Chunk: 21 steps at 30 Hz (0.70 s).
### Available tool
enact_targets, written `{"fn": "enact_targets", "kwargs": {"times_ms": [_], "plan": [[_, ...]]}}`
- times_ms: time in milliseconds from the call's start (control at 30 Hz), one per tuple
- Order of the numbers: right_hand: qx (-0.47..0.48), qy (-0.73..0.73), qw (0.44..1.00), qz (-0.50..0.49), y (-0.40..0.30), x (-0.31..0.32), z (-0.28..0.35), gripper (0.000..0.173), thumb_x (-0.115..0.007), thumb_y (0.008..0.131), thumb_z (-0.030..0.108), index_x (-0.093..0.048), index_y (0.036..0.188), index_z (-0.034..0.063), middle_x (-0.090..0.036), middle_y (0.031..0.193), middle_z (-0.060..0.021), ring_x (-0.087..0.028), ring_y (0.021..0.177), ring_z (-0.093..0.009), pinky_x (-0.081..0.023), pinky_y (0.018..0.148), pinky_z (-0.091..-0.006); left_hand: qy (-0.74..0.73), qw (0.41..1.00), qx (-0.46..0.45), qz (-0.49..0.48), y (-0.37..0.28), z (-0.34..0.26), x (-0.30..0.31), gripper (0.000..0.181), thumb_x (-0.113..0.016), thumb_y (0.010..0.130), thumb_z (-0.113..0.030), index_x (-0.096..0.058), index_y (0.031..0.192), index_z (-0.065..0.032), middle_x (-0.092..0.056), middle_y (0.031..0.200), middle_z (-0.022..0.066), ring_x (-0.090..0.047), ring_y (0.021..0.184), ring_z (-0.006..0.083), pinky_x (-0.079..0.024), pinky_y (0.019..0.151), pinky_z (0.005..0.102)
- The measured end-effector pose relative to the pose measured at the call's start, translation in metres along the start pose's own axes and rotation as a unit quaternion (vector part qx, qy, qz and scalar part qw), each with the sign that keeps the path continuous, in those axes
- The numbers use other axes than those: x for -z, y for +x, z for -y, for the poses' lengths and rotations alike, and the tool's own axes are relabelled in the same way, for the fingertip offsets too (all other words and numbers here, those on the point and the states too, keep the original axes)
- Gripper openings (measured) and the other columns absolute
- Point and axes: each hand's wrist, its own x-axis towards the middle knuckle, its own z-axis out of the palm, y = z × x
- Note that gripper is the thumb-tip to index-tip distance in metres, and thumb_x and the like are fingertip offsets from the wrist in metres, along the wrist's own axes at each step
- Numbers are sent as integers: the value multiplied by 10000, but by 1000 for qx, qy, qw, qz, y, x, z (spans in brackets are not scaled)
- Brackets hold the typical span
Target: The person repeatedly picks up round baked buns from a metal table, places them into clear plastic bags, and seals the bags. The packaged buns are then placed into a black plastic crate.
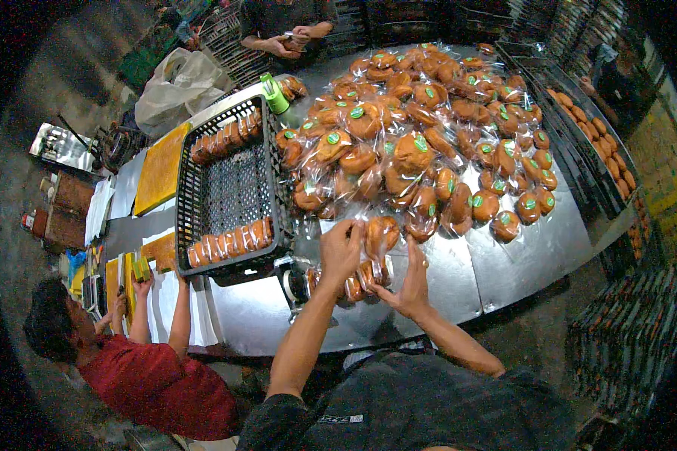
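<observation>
My left hand pinches the top of a clear plastic bag with a round brown bun in it. Beside it, my right hand has its fingers spread, the fingertips touching a short row of bagged buns at the table's near side. A tape dispenser stands left of that row. Beyond my hands lies a big heap of bagged buns, many with green stickers. To the left, a black plastic crate holds one row of bagged buns at its far end and another at its near end.
The metal table extends to both sides. A green tape dispenser or holder stands behind the crate. Slabs of yellow cake lie left, where a co-worker in red handles cake pieces. Another person stands across the table. Trays of buns are at right.
</observation>
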Motion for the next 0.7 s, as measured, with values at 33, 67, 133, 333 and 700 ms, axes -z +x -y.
{"fn": "enact_targets", "kwargs": {"times_ms": [33, 67, 133, 333, 700], "plan": [[10, 77, 997, 8, 8, 3, 5, 972, -789, 765, 427, -290, 1441, -63, -380, 1448, -282, -426, 1306, -428, -348, 1093, -470, -85, 993, 78, 21, -17, -11, 11, 314, -604, 956, -296, -712, 968, -1, -689, 989, 159, -688, 886, 270, -531, 776, 410], [21, 155, 988, 14, 17, 6, 11, 918, -788, 776, 388, -320, 1435, -48, -429, 1418, -266, -465, 1278, -416, -375, 1073, -461, -118, 990, 78, 16, -32, -15, 22, 309, -631, 938, -292, -693, 1027, -2, -692, 990, 138, -684, 898, 264, -539, 799, 397], [63, 157, 986, 0, 30, -1, 25, 632, -744, 848, 237, -469, 1365, -3, -615, 1224, -182, -610, 1119, -321, -464, 981, -400, -186, 980, 69, 10, -54, -15, 41, 370, -684, 903, -282, -656, 1145, -4, -698, 992, 97, -677, 923, 251, -554, 844, 371], [-93, 367, 914, 144, 24, 8, 79, 248, -709, 894, 218, -687, 1037, 16, -692, 966, -89, -638, 872, -162, -500, 797, -298, -377, 925, 13, 39, -118, 22, 52, 532, -658, 949, -285, -498, 1360, 13, -571, 1290, 101, -539, 1197, 189, -401, 1053, 315], [10, 124, 992, -14, -16, -31, 94, 369, -655, 909, 109, -521, 1237, 4, -650, 993, -159, -635, 914, -198, -519, 740, -302, -350, 930, 104, -41, -148, 53, 60, 401, -419, 1054, -286, -578, 1174, 62, -687, 1095, 214, -677, 992, 260, -539, 899, 348]]}}
